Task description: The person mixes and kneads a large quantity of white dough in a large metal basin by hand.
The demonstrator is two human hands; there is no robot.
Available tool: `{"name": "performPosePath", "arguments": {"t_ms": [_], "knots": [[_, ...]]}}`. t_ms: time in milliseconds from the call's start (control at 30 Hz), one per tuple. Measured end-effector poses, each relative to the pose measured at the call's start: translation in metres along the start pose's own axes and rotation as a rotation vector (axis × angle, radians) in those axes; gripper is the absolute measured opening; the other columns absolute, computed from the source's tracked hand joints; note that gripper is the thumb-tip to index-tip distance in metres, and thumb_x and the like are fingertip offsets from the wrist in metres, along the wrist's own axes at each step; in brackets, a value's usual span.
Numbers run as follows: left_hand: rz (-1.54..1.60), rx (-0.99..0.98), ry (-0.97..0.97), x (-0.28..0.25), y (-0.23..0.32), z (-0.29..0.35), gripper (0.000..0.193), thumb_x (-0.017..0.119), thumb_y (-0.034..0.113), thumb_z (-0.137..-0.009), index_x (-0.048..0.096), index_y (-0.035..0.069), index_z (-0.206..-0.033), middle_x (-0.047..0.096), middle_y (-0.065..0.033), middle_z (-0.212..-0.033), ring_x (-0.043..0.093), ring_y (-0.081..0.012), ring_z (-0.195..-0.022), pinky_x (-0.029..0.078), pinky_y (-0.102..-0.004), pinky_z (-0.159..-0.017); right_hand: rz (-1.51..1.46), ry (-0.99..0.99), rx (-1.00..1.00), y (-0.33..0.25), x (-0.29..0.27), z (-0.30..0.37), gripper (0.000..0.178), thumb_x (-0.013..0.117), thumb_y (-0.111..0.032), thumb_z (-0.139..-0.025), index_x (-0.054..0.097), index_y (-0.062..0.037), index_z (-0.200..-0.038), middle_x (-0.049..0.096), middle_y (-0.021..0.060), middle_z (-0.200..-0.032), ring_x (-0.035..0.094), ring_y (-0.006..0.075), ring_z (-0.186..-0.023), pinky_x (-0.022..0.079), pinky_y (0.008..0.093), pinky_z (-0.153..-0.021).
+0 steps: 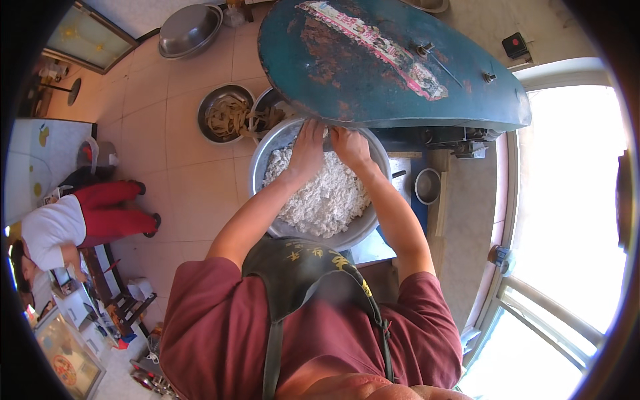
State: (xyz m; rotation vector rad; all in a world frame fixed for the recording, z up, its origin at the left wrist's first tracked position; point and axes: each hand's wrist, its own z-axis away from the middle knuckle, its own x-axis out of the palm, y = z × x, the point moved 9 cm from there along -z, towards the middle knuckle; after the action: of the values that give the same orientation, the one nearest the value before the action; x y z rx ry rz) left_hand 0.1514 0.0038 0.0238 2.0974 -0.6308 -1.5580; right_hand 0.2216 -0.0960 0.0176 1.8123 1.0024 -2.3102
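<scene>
Both bare hands are at the far side of a big metal basin [256, 170], w/ white crumbly dough [327, 200] spread inside it, right in front of the person's chest. L hand [308, 143] has its fingers fairly straight, pointing away from the body, close to the far rim. R hand [349, 145] is just beside it, fingers bent inward. Can't tell if either one grips any dough (fingertips partly hidden, up by the machine's edge). The dough is loose & lumpy, mostly in the mid and near part of the basin.

Just beyond the hands: a blue-green machine [373, 73], paint worn, w/ a torn paper strip [380, 50] stuck on top. To the left of the basin, a metal bowl [201, 120] w/ pale flat strips [228, 119], and a 2nd bowl [269, 100] w/ more strips, partly behind the basin. To the right, a small empty-looking bowl [428, 186]. An upside-down-looking tub [190, 31] is farther off, top left, near the tiled floor [197, 167].

Person wears a maroon shirt [213, 320] & dark apron [287, 273]. Far left, well apart, a co-worker [110, 213] in white top & red trousers; bright window [567, 193] at right.
</scene>
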Motion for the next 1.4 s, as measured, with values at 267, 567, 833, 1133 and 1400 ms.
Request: {"name": "performPosePath", "arguments": {"t_ms": [267,567,833,1133,1400], "knots": [[0.088,0.042,-0.023,-0.002,0.004,0.020,0.050,0.049,-0.007,-0.081,0.044,-0.011,-0.131,0.044,-0.0298,-0.138,0.040,-0.0434,-0.134,0.036,-0.0462,-0.113,-0.040,-0.103,0.017,-0.021,-0.005,0.035,0.027,0.050,-0.031,-0.098,0.055,-0.0143,-0.119,0.068,0.0248,-0.083,0.065,0.0465,-0.078,0.050,0.0584,-0.067],[0.202,0.196,-0.216,-0.008,0.010,0.085,0.041,0.055,-0.004,-0.083,0.054,0.003,-0.123,0.059,-0.0226,-0.118,0.058,-0.0387,-0.113,0.049,-0.0460,-0.098,-0.039,-0.109,-0.180,-0.040,-0.006,0.050,0.037,0.047,-0.028,-0.100,0.045,-0.0180,-0.135,0.068,0.0210,-0.073,0.065,0.0438,-0.063,0.052,0.0560,-0.057],[0.280,-0.280,-0.163,0.043,-0.114,0.038,0.051,0.061,0.014,-0.091,0.047,0.009,-0.139,0.058,-0.0240,-0.129,0.055,-0.0427,-0.119,0.045,-0.0472,-0.097,0.116,0.025,-0.156,-0.023,-0.010,-0.002,0.030,0.050,-0.028,-0.098,0.055,-0.0088,-0.121,0.068,0.0223,-0.073,0.066,0.0434,-0.064,0.055,0.0528,-0.058],[0.369,-0.457,-1.049,0.157,-0.136,0.058,0.083,0.057,0.061,-0.087,0.039,0.008,-0.148,0.044,-0.0228,-0.147,0.046,-0.0383,-0.134,0.041,-0.0426,-0.106,0.040,0.029,-0.079,0.001,-0.027,0.031,0.024,0.052,-0.024,-0.097,0.052,-0.0063,-0.113,0.066,0.0227,-0.067,0.066,0.0440,-0.063,0.052,0.0550,-0.055],[0.054,-0.028,-1.395,0.161,-0.064,0.105,0.115,0.069,0.077,-0.068,0.039,-0.002,-0.146,0.043,-0.0251,-0.147,0.052,-0.0389,-0.127,0.043,-0.0450,-0.105,0.098,0.003,-0.035,0.005,-0.005,0.008,0.024,0.049,-0.027,-0.098,0.061,-0.0059,-0.096,0.067,0.0235,-0.071,0.066,0.0442,-0.065,0.054,0.0539,-0.059]]}}
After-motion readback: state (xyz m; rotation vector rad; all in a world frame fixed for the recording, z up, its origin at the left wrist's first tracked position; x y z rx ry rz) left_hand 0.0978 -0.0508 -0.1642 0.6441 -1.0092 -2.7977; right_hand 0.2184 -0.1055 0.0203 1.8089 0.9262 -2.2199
